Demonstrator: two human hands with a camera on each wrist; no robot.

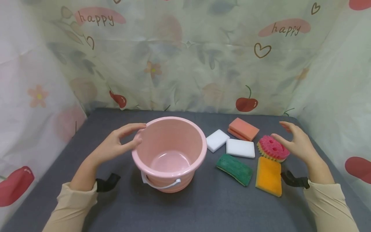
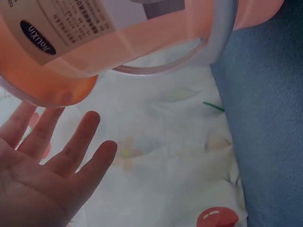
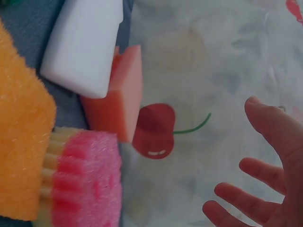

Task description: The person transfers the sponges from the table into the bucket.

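Note:
A pink bucket (image 1: pixel 174 135) stands upright on the table, its white handle (image 1: pixel 166 186) hanging down at the front. My left hand (image 1: pixel 113 145) is at the bucket's left rim, fingers loosely extended and thumb apart from them; in the left wrist view the fingertips (image 2: pixel 90 120) reach up close to the rim. Over on the right, my right hand (image 1: pixel 299 143) hovers with spread fingers beside a pink-and-yellow scalloped sponge (image 1: pixel 272 147). It holds nothing. An orange-yellow sponge (image 1: pixel 269 175) lies just in front of that sponge.
Between bucket and right hand lie two white sponge blocks (image 1: pixel 217 140) (image 1: pixel 240 148), a green scouring sponge (image 1: pixel 235 169) and a salmon-coloured sponge (image 1: pixel 243 129). Printed curtains (image 1: pixel 188 64) enclose the dark table (image 1: pixel 203 209) at the back and both sides.

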